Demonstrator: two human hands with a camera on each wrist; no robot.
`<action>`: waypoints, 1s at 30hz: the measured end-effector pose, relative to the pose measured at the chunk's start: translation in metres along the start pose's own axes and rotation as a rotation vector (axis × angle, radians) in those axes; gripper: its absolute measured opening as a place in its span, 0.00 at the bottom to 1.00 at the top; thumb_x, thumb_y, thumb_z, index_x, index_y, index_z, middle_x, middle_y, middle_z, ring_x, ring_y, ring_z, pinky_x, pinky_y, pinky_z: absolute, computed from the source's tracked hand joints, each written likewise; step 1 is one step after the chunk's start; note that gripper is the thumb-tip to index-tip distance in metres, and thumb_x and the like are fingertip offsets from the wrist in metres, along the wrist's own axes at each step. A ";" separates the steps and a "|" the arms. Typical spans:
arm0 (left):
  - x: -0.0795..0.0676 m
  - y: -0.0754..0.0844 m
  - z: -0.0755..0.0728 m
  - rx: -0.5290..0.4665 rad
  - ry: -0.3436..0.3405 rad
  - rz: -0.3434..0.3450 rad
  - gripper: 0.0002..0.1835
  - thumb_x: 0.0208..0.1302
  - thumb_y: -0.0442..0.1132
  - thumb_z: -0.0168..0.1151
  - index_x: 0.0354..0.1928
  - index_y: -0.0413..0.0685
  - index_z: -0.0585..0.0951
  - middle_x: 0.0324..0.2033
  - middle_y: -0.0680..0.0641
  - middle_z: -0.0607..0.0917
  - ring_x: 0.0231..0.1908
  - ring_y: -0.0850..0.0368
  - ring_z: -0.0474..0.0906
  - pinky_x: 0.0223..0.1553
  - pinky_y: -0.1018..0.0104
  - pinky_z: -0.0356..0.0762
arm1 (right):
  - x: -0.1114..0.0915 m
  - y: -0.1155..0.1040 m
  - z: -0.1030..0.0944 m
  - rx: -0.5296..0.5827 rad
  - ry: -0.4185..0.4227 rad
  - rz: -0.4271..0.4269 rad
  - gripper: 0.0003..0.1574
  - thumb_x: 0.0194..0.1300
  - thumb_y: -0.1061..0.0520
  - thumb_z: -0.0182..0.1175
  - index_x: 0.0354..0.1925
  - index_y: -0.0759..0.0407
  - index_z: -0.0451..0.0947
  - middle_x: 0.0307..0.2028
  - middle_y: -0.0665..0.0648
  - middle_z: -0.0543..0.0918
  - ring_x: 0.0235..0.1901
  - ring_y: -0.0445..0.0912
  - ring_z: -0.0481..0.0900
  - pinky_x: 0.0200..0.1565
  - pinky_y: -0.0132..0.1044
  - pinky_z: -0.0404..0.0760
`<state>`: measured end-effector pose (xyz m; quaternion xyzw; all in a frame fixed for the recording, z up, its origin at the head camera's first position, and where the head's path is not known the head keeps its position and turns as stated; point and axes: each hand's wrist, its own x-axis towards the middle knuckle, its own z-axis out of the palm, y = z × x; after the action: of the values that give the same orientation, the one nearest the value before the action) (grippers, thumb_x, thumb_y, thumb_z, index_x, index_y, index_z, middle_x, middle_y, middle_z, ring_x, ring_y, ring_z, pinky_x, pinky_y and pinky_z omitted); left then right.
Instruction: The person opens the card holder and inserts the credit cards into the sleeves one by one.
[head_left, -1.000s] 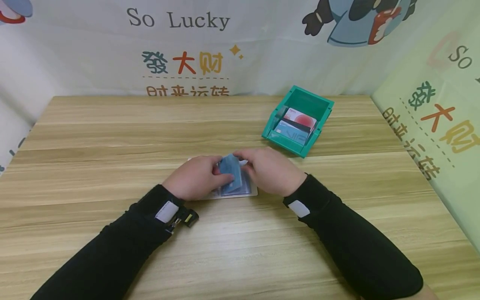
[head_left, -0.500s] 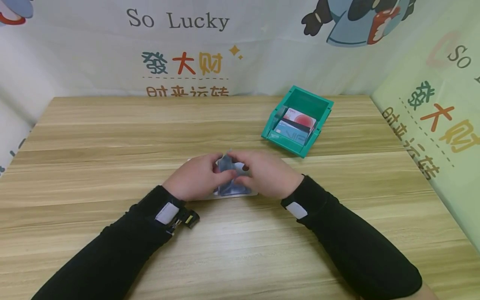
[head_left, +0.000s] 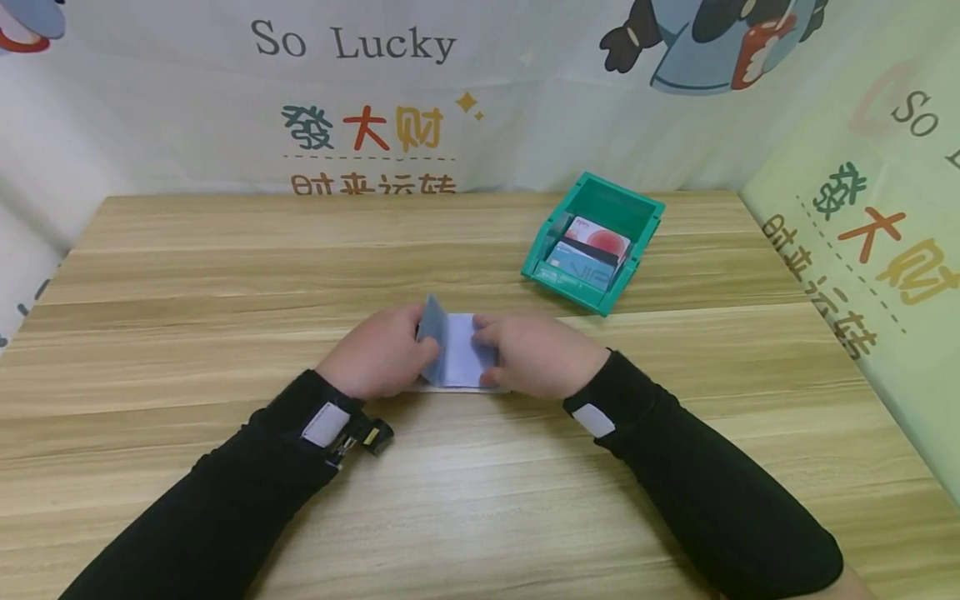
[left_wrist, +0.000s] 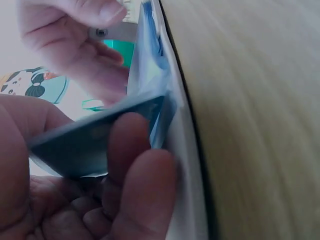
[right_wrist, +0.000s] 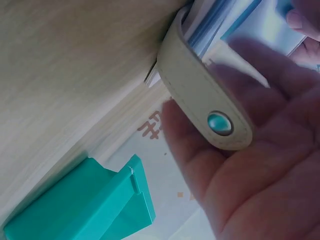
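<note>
1. Head view: the left hand (head_left: 375, 354) pinches a raised, translucent blue plastic leaf (head_left: 432, 340) between thumb and fingers. The right hand (head_left: 543, 356) has its thumb and fingers spread, touching the right side of the cream-covered card holder (head_left: 463, 354).
2. Location: the card holder lies open on the wood-grain counter (head_left: 225, 275), between both hands.
3. Progress (judged): holder opened; the leaf's turn incomplete. A blue rectangular VIP card (head_left: 581, 265) and a white card with a red disc (head_left: 602, 237) sit in the green plastic bin (head_left: 564, 290). Whether cards occupy the leaves cannot be determined.
4. Left wrist view: exposes the holder's pale cover edge (left_wrist: 186, 150) side-on, beside the counter surface.
5. Right wrist view: reveals a cream stitched strap (right_wrist: 192, 90) with a round metal snap (right_wrist: 220, 123), unfastened beside the right palm. Head view conceals it.
</note>
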<state>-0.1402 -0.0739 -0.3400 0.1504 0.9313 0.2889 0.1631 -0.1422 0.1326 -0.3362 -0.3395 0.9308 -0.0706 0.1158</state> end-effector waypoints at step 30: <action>-0.001 -0.013 -0.010 0.211 0.042 -0.005 0.36 0.60 0.45 0.60 0.68 0.40 0.61 0.54 0.39 0.74 0.39 0.48 0.72 0.39 0.53 0.74 | -0.003 0.009 -0.003 0.041 -0.056 0.052 0.28 0.56 0.43 0.66 0.52 0.54 0.80 0.57 0.52 0.76 0.51 0.42 0.72 0.51 0.36 0.74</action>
<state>-0.1458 -0.0894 -0.3401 0.1584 0.9602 0.1917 0.1274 -0.1465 0.1417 -0.3351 -0.3143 0.9342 -0.0771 0.1504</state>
